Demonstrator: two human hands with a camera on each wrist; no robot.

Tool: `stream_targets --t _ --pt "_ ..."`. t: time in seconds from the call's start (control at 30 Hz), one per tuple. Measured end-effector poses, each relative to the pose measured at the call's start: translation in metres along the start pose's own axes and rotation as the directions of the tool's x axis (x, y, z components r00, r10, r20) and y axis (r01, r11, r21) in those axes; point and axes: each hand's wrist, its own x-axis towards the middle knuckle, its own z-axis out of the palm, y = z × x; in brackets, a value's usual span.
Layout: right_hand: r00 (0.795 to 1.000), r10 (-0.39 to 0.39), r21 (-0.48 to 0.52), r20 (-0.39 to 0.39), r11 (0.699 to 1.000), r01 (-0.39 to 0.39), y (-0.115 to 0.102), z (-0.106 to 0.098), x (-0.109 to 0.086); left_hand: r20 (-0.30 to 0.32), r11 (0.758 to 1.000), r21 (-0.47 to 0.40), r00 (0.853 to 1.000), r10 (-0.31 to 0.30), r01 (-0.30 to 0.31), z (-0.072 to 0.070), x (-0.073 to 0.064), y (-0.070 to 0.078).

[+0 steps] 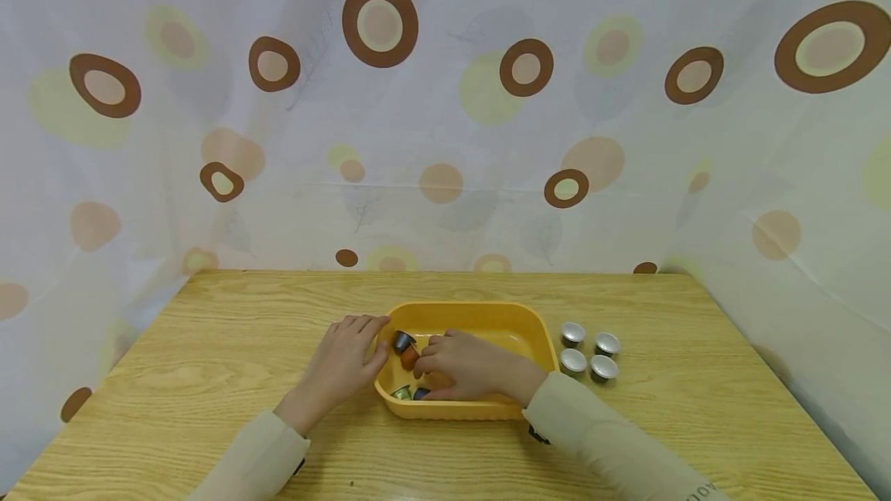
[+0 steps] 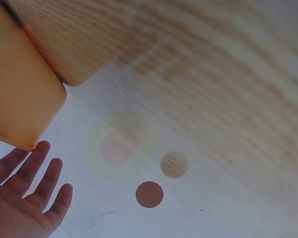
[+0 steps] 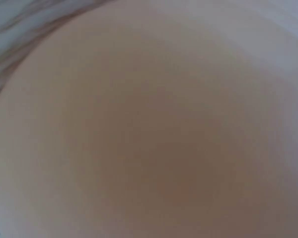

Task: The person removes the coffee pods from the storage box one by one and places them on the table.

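Note:
A yellow plastic basin [image 1: 480,314] sits on the wooden table. My left hand [image 1: 343,354] is at its left rim, fingers extended; in the left wrist view the left hand [image 2: 27,193] has its fingertips right at the basin's edge. My right hand [image 1: 469,366] reaches down inside, thumb and fingers spread apart over the left half. Close to its thumb lies a dark blue coffee capsule [image 1: 421,393], partly covered. A green capsule [image 1: 401,392], an orange capsule [image 1: 410,357] and a dark grey capsule [image 1: 402,342] lie nearby in the basin. Right wrist view is blurred.
Several coffee capsules [image 1: 573,362] with silver lids up stand in two rows on the table, just right of the basin. A patterned cloth [image 1: 445,138] hangs behind and at both sides of the wooden table [image 1: 244,346].

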Motion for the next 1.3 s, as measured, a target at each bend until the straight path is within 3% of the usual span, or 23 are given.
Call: stream_targets --t 0.67,1.3 --pt "0.997 0.033 -0.04 0.065 0.999 -0.03 -0.0016 -0.0013 -0.0007 -0.02 1.0 0.009 1.0 0.014 -0.014 0.0021 0.0002 -0.0018" --pt "0.999 0.031 -0.089 0.02 0.996 -0.029 0.0019 0.0008 -0.0033 -0.014 1.0 0.012 1.0 0.009 -0.009 0.0023 0.0004 -0.0015"
